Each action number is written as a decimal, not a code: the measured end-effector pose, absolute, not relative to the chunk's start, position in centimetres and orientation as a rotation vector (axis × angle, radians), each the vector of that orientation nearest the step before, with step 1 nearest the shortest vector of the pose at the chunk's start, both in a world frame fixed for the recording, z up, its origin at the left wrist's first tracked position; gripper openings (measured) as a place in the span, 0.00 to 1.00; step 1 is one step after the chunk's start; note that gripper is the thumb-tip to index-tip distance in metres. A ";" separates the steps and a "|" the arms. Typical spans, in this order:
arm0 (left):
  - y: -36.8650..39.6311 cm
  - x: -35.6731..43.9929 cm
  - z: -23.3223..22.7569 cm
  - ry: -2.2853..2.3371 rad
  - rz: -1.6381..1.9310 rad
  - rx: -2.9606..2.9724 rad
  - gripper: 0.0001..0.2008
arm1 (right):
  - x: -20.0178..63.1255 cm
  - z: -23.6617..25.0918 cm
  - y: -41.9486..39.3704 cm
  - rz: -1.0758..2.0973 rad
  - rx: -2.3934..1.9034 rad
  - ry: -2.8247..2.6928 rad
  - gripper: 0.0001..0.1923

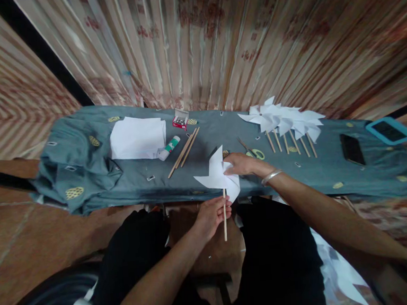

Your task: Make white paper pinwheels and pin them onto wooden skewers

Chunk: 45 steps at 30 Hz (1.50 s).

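Observation:
A white paper pinwheel point(217, 174) on a thin wooden stick point(225, 226) is in front of me, over the near edge of the bench. The fingers of my left hand point(212, 214) are wrapped round the stick just below the paper blades. My right hand point(238, 163) grips the pinwheel at its right side, fingertips near the centre; part of the blade there is hidden. Just right of that hand lie scissors point(255, 153) with light green handles. Several finished pinwheels point(286, 119) lie overlapping at the back right, their sticks pointing toward me.
On the left lie a stack of white paper point(138, 138), a glue stick point(170, 148) and loose wooden sticks point(185, 151). An open red box of small metal pins point(180, 119) stands behind. A dark phone point(352, 149) and a blue-framed device point(389, 130) lie far right. A curtain point(194, 44) hangs behind.

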State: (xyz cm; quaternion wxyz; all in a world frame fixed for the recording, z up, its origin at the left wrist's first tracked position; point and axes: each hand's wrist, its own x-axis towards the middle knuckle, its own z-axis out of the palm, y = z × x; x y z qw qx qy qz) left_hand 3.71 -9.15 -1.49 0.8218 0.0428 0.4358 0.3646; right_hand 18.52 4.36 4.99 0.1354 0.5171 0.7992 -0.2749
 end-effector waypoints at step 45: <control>-9.0 4.3 -1.9 0.919 0.780 0.045 0.07 | 17.1 5.6 6.0 -0.773 1.393 2.112 0.11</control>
